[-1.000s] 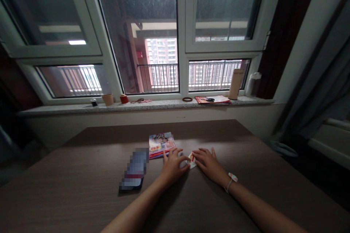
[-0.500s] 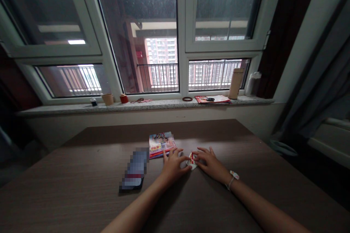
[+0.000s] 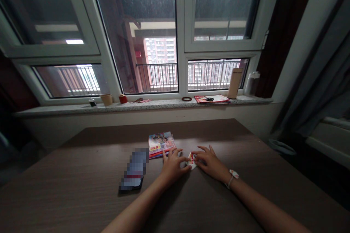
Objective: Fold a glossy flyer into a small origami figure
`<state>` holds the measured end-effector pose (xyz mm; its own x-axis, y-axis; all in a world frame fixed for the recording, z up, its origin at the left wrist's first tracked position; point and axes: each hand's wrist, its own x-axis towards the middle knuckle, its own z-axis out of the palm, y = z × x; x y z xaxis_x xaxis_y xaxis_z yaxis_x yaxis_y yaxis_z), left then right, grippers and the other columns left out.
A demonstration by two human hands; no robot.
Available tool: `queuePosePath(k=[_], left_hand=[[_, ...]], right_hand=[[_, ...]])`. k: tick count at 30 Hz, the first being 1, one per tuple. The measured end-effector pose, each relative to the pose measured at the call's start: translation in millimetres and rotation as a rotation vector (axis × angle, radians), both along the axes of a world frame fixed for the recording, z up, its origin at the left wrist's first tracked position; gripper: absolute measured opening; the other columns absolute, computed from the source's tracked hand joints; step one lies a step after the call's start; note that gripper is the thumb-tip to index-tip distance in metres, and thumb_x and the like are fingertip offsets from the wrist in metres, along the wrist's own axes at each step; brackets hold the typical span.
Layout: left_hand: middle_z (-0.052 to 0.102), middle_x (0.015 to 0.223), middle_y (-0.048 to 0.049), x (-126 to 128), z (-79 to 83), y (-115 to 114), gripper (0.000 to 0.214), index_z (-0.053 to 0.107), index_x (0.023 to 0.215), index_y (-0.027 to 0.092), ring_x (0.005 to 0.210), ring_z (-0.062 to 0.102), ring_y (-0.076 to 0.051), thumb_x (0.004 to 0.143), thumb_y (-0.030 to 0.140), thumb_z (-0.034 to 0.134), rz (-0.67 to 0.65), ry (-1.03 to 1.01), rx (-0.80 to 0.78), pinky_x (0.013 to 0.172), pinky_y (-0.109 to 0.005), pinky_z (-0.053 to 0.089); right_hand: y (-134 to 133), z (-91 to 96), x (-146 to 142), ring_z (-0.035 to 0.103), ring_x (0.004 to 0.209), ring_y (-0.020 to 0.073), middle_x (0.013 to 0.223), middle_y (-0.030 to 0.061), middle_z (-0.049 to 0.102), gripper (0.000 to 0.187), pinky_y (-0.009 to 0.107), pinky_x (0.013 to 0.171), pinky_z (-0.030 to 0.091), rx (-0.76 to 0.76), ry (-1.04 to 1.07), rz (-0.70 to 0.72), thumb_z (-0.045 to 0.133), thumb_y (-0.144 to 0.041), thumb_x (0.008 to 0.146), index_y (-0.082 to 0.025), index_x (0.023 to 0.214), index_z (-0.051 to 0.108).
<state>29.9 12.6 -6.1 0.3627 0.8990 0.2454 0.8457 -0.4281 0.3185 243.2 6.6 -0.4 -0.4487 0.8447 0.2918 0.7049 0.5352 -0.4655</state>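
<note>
Between my two hands a small piece of folded paper (image 3: pixel 192 164), white with red and yellow print, rests on the brown table. My left hand (image 3: pixel 172 164) has its thumb and index finger on the paper's left side, while its other fingers spread toward the stack of colourful leaflets (image 3: pixel 162 142). On the right side, my right hand (image 3: pixel 210 164) pinches the paper with thumb and index finger, the remaining fingers raised and apart. Fingertips cover part of the paper, so its exact folds are hard to make out. A bracelet (image 3: pixel 233 177) is on my right wrist.
A blurred-out phone (image 3: pixel 133 171) lies left of my left hand. On the windowsill (image 3: pixel 161 105) stand a paper cup (image 3: pixel 106 99), a red jar (image 3: pixel 123 98), a tan bottle (image 3: pixel 235 83) and a clear bottle (image 3: pixel 252 84). Scissors (image 3: pixel 209 99) lie there on papers (image 3: pixel 218 98).
The view has shifted very slightly. Both hands stay on the folded paper in nearly the same pose, with no clear change in the paper.
</note>
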Motion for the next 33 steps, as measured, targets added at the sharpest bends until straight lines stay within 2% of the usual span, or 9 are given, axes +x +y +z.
queuePosePath(k=[21, 33], left_hand=[[0.051, 0.134, -0.0023, 0.6, 3.9, -1.3, 0.026, 0.07, 0.1, 0.04, 0.128, 0.036, -0.033, 0.075, 0.046, 0.071, -0.014, -0.004, 0.008, 0.104, -0.072, 0.005], [0.053, 0.134, -0.0009, 1.8, -0.5, 1.2, 0.021, 0.073, 0.095, 0.041, 0.13, 0.036, -0.031, 0.074, 0.039, 0.074, -0.065, -0.015, 0.083, 0.108, -0.068, 0.001]], right_hand=[[-2.8, 1.0, -2.7, 0.034, 0.134, 0.0268, 0.129, -0.0026, 0.06, 0.019, 0.062, 0.11, 0.006, -0.004, 0.001, -0.032, 0.051, -0.036, 0.089, -0.03, 0.094, 0.068], [1.3, -0.9, -0.2, 0.032, 0.135, 0.0271, 0.129, -0.0042, 0.06, 0.021, 0.061, 0.11, 0.006, -0.028, 0.006, -0.037, 0.052, -0.039, 0.088, -0.033, 0.093, 0.071]])
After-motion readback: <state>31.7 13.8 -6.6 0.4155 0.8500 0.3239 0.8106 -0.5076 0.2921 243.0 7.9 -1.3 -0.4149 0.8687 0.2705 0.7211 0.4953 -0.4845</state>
